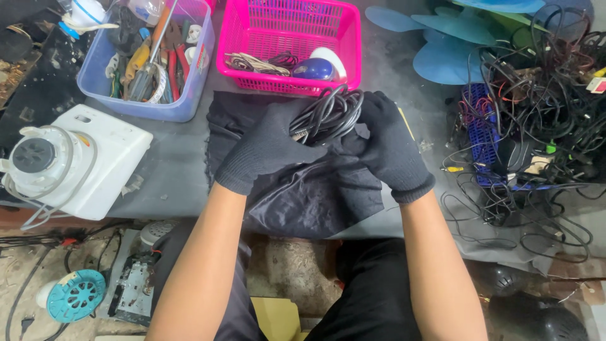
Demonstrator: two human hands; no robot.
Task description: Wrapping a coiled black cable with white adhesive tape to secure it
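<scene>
Both my hands wear black knit gloves. My left hand (268, 146) and my right hand (390, 146) meet in the middle of the view, together gripping a coiled bundle of black cable (329, 113). The coil sticks up between the two hands, its loops bunched. Under the hands lies a crumpled black cloth (309, 192) spread on the grey work surface (170, 170).
A pink basket (350, 44) with wires and a blue-white round part stands behind the hands. A blue bin (183, 104) holds screwdrivers and pliers. A white appliance body (76, 161) sits left. Tangled cables (543, 107) and blue fan blades (442, 53) lie right.
</scene>
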